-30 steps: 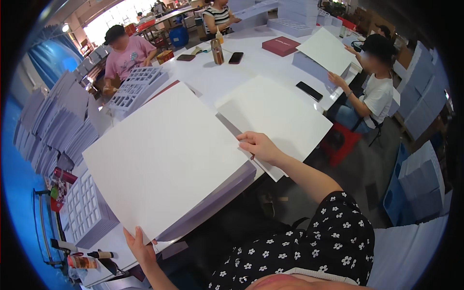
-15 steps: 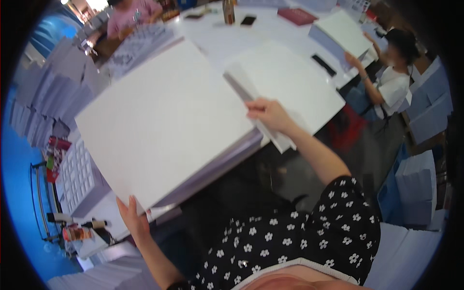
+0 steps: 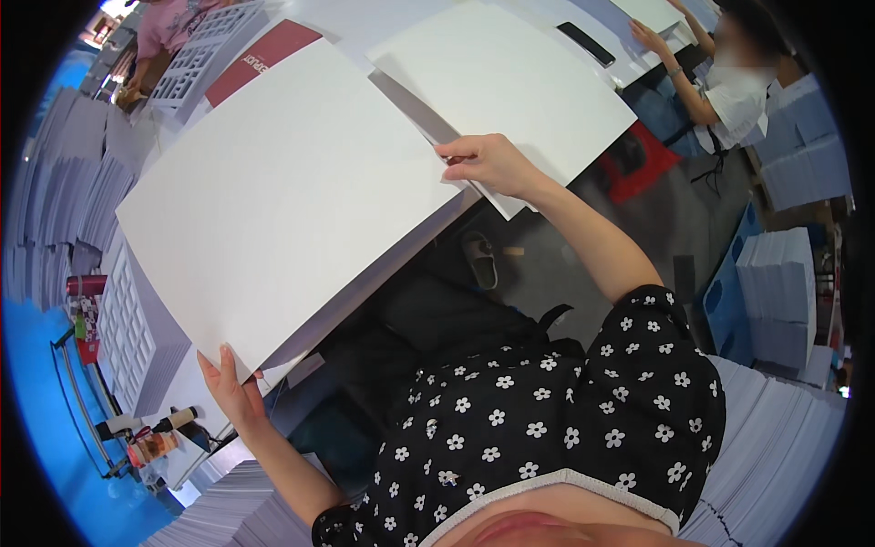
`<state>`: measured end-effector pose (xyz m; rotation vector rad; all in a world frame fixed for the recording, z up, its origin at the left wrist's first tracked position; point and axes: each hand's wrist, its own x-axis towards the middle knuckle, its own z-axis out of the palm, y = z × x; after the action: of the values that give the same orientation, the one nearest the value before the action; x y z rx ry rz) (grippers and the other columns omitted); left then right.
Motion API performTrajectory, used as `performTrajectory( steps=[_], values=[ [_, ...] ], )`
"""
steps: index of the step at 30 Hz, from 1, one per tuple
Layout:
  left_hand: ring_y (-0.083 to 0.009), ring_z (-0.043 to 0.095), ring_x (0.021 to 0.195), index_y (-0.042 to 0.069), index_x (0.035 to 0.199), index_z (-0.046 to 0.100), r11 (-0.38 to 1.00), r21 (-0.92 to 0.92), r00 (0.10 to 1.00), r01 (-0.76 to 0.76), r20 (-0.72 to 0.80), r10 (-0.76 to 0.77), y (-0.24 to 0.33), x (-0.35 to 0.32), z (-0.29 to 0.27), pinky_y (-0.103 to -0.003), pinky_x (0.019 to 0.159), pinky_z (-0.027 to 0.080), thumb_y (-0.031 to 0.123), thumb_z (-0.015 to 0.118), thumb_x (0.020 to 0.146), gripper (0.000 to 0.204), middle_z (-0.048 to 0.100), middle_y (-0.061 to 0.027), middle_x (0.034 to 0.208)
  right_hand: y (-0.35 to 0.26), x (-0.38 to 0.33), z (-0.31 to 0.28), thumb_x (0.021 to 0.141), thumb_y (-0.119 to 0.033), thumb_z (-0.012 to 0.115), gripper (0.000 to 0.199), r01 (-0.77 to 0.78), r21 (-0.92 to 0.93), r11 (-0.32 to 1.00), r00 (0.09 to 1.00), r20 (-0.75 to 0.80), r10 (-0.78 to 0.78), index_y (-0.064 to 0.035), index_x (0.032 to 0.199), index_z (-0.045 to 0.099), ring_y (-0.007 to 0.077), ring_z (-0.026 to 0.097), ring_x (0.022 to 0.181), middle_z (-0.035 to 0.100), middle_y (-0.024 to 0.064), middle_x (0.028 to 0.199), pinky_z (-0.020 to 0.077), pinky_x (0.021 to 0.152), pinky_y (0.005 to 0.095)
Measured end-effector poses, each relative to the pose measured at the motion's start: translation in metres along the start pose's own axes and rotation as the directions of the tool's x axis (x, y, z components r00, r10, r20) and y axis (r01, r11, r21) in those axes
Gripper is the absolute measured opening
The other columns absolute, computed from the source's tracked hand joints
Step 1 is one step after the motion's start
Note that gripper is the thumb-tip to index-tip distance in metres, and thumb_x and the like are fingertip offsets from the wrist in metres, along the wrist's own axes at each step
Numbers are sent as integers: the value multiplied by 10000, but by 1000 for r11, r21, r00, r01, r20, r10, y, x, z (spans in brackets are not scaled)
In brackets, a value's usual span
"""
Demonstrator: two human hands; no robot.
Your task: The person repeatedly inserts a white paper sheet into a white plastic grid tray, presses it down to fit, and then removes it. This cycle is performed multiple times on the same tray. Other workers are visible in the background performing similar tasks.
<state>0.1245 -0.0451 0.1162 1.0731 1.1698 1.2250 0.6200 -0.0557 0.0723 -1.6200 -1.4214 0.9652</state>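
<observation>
A large white board [image 3: 283,201] lies slanted in front of me, its near edge shadowed beneath. At its nearest corner, my left hand [image 3: 235,392] grips it, fingers and thumb on either side of the corner. My right hand [image 3: 488,164] pinches the board's right edge between thumb and fingers. Below that hand, a narrow pale strip [image 3: 415,109] runs along the gap beside a second white board [image 3: 519,82], which lies flat on the table to the right. What is under the first board is mostly hidden.
White gridded trays stand at left [image 3: 132,319] and far left [image 3: 205,55], near a red box [image 3: 260,64]. A long black object [image 3: 585,44] lies at the far right. Tall white stacks [image 3: 775,292] flank me. Two co-workers sit across the table, one handling a white board [image 3: 647,14].
My view has shifted, so the far table is cut off and more floor shows. A red box now appears past the board's far edge. Both hands keep their grips.
</observation>
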Motion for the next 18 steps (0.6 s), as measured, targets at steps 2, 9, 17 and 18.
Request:
performTrajectory(
  steps=[2, 9, 17, 18],
  values=[
    [-131, 625, 718, 55, 1350, 444, 1000, 1, 1000, 0, 4, 0, 1, 1, 0, -240, 452, 448, 110, 553, 998, 373, 635, -79, 1024, 2, 1, 2, 824, -200, 773, 422, 6, 9, 1000, 1000, 6, -6, -36, 1204, 697, 174, 672, 912, 730, 111, 1008, 508, 819, 289],
    [-131, 621, 698, 46, 1341, 456, 1000, -9, 1000, 4, -8, -4, 0, 0, 3, -240, 455, 456, 117, 567, 995, 370, 640, -83, 1006, -5, 1, 3, 831, -131, 766, 421, -24, -3, 1000, 999, 25, 24, 9, 1218, 676, 120, 637, 845, 717, 86, 934, 496, 786, 259],
    [-112, 619, 750, 78, 1354, 460, 1000, 27, 1000, 9, 8, -9, -4, 1, -1, -227, 478, 432, 131, 565, 1001, 373, 637, -57, 1043, 1, 1, 4, 822, -191, 774, 437, 13, -49, 999, 1000, 11, -12, -19, 1215, 687, 147, 649, 832, 725, 94, 919, 504, 776, 284],
    [-114, 618, 749, 78, 1357, 458, 1000, 29, 1000, 9, 2, -9, -3, 1, 0, -229, 479, 432, 130, 565, 1000, 376, 636, -57, 1041, 2, 1, 4, 819, -217, 775, 443, 14, -51, 999, 1000, 9, -14, -33, 1213, 691, 163, 664, 833, 735, 107, 928, 511, 778, 295]
  ],
)
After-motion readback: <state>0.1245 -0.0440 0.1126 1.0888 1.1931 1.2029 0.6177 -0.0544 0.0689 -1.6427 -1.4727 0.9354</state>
